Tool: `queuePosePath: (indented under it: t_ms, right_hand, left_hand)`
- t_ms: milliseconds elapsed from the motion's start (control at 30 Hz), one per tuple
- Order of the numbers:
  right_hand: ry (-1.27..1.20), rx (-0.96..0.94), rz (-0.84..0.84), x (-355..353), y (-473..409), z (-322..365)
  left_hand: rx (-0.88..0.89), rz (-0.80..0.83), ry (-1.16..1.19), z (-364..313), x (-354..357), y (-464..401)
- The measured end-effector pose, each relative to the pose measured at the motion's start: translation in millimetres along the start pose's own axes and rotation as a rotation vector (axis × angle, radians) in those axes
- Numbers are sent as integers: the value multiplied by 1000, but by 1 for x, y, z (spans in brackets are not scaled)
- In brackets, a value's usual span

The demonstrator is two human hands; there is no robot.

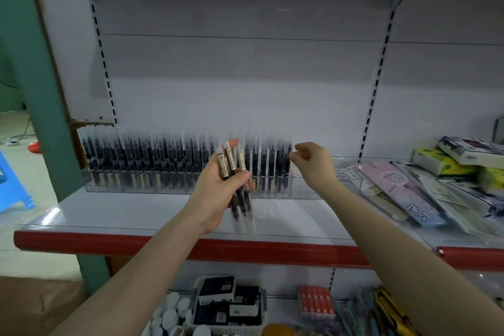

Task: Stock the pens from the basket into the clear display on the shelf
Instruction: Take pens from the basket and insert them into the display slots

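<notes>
My left hand grips a small bunch of pens with dark barrels and clear caps, held upright in front of the shelf. A long clear display stands at the back of the shelf, its left and middle slots packed with several upright pens. My right hand hovers at the right end of the filled row, fingers loosely curled with fingertips pinched together and nothing visible between them. The display's right end holds no pens. A white basket with boxes sits on the lower shelf below.
The shelf has a red front edge. Packaged stationery and boxes lie at the right. A green post rises at the left, with a blue stool beyond. Red packs and bottles sit on the lower shelf.
</notes>
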State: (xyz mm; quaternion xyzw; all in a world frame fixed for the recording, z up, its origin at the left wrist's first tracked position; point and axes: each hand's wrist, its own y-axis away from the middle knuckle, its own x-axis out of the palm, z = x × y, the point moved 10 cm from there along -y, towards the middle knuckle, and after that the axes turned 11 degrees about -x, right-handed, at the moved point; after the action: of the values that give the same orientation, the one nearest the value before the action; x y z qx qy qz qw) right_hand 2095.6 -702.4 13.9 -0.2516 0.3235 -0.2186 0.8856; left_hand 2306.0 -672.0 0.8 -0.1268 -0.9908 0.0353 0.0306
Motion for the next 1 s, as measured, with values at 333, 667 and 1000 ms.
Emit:
queuePosePath:
  t_ms: [333, 667, 1000]
  right_hand:
    - [-420, 59, 417, 37, 89, 49]
    - [-1318, 584, -70, 37, 100, 17]
    - [-1132, 429, -396, -28, 63, -18]
  left_hand:
    - [44, -326, 146, -5, -42, 8]
    - [40, -259, 100, 3, -26, 16]
    - [55, -255, 145, -2, -24, 16]
